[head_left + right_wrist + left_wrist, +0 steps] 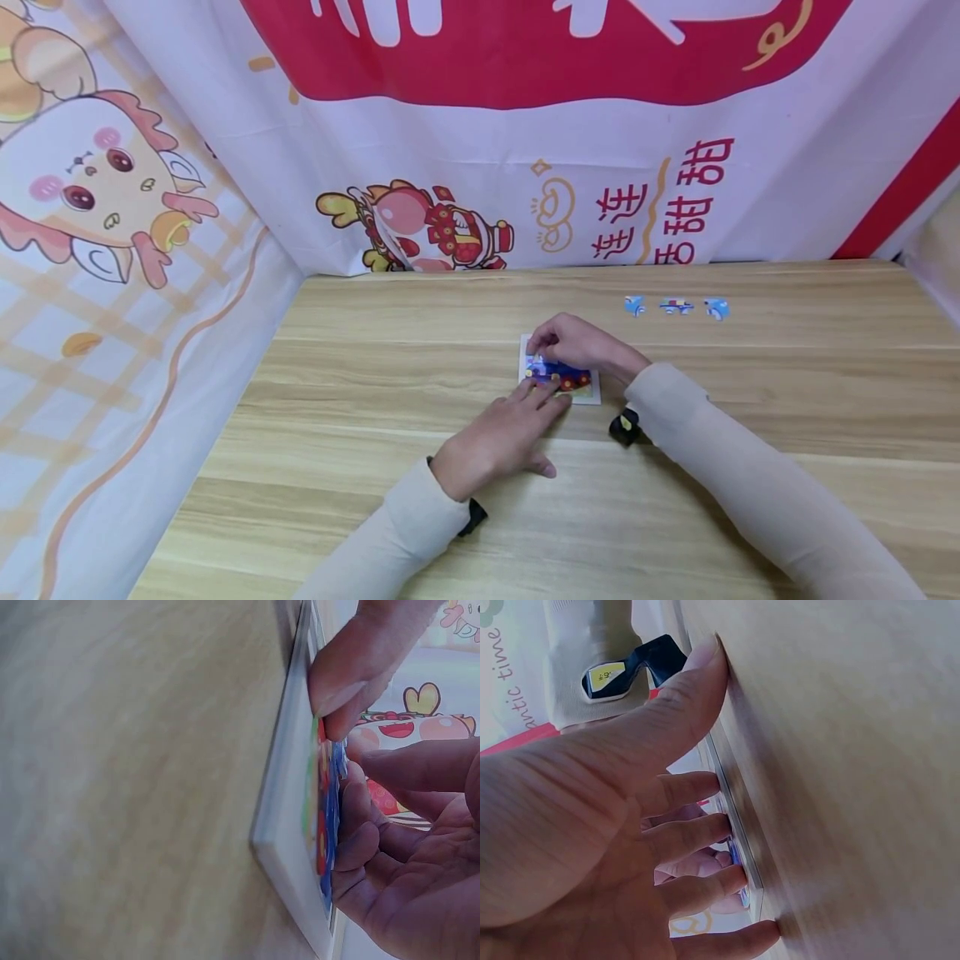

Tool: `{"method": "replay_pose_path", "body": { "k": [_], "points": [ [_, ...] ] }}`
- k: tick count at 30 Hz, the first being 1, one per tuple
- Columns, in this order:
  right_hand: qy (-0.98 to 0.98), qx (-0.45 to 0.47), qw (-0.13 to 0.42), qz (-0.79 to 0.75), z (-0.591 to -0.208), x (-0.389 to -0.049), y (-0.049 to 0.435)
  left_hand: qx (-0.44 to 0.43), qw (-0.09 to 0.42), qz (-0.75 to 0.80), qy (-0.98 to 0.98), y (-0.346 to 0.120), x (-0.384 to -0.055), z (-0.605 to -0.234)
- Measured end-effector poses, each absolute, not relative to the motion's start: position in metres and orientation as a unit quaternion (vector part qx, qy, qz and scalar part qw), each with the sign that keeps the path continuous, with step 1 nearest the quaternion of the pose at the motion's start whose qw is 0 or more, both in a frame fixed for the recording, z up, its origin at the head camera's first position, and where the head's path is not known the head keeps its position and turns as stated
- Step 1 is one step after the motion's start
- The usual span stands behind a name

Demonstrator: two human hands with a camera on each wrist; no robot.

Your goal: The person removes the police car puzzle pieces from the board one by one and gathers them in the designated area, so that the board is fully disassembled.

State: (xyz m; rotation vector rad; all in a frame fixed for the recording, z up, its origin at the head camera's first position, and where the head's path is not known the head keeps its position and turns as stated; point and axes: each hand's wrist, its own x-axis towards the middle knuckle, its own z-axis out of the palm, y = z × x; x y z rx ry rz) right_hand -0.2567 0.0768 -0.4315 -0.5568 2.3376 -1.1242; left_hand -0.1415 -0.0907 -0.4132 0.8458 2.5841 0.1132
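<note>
A small jigsaw puzzle in a white frame (pixel 595 392) lies flat on the wooden table, showing a blue vehicle with red and yellow wheels. My left hand (pixel 504 435) rests its outstretched fingertips along the puzzle's near edge, thumb apart from it. Over the puzzle's far left part, my right hand (pixel 577 340) has its fingers curled and pinches a small blue-and-white puzzle piece (pixel 341 760) at the picture's surface. The fingers hide much of that piece. In the right wrist view the frame's thick white side (pixel 281 787) shows, with left-hand fingers (pixel 349 679) pressing on it.
Three loose puzzle pieces lie in a row at the back right: a blue one (pixel 634 306), a multicoloured one (pixel 677 307) and another blue one (pixel 717 309). A printed cloth (pixel 465 133) hangs behind the table, another (pixel 135 350) at its left.
</note>
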Motion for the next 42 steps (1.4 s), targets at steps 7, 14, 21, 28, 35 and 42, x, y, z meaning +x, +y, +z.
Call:
{"method": "replay_pose_path", "body": {
  "k": [7,14,21,28,35,42],
  "points": [
    [0.849,-0.218,0.241,-0.416,-0.4338,-0.2595,0.079,0.308,0.2,0.036,0.929,-0.0903,-0.1411,-0.4139],
    [0.838,-0.209,0.253,-0.436,-0.4334,-0.2596,0.0797,0.306,0.198,0.033,0.93,-0.0899,-0.1407,-0.4141],
    [0.836,-0.219,0.243,-0.441,-0.4345,-0.2589,0.0796,0.308,0.195,0.034,0.931,-0.0908,-0.1413,-0.4153],
    [0.837,-0.22,0.236,-0.442,-0.4346,-0.2588,0.0797,0.308,0.196,0.039,0.93,-0.0912,-0.1412,-0.4159],
    [0.836,-0.22,0.229,-0.447,-0.4352,-0.2601,0.0817,0.305,0.203,0.04,0.93,-0.0913,-0.1419,-0.4154],
    [0.834,-0.211,0.227,-0.455,-0.4346,-0.262,0.0832,0.308,0.201,0.039,0.929,-0.0921,-0.1429,-0.4161]
  ]
}}
